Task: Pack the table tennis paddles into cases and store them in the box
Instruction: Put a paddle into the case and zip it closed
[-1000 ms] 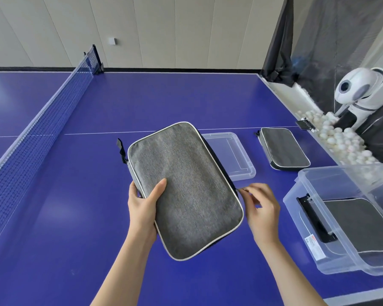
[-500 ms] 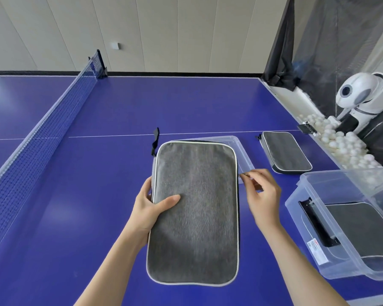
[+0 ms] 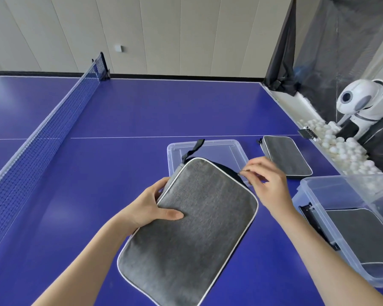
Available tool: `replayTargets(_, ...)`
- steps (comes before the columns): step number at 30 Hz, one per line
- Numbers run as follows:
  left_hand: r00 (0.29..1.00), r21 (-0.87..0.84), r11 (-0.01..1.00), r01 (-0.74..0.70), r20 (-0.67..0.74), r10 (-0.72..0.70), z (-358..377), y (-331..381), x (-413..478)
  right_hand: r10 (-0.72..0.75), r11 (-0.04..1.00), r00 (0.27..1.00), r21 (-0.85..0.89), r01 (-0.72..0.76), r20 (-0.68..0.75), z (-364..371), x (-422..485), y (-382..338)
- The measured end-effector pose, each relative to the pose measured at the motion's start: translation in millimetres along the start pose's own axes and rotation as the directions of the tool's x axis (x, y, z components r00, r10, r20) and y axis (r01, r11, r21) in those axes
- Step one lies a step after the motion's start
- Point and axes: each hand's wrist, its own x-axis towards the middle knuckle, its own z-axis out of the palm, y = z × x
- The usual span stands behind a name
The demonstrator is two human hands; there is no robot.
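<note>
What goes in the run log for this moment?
left hand: grips grey case | right hand: pinches zipper pull | box: one case inside | another case: on table

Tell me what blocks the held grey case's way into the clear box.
Nothing visible does. The box is open, its lid lying on the table, and only bare table separates the held case from it. One case lies inside.

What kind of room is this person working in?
Most likely a table tennis training room. The work surface is a blue table tennis table with its net, and a white ball-feeding machine stands beside a heap of white balls.
</note>
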Motion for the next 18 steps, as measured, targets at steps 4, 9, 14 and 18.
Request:
replayTargets(4,0.998,0.116,0.993,-0.003,0.057,-0.004,-4.0,7.0,2.8,-0.119,0.992,0.988,-0.032,0.122,0.095,2.2,10.8,-3.7)
replayTargets(9,0.994,0.301,0.953,-0.016,0.109,-0.018,-2.9,11.6,9.7,-0.195,0.975,0.971,-0.081,0.207,0.137,11.9,25.5,-13.1)
replayTargets(14,0.984,0.401,0.916,0.006,0.163,-0.078,-5.8,16.6,14.5,-0.265,0.953,0.949,-0.104,0.284,0.17,19.3,29.4,-21.1)
replayTargets(18,0.969,0.512,0.859,0.015,0.204,-0.139,-5.9,22.8,16.5,-0.289,0.94,0.936,-0.123,0.317,0.201,28.2,25.3,-24.3)
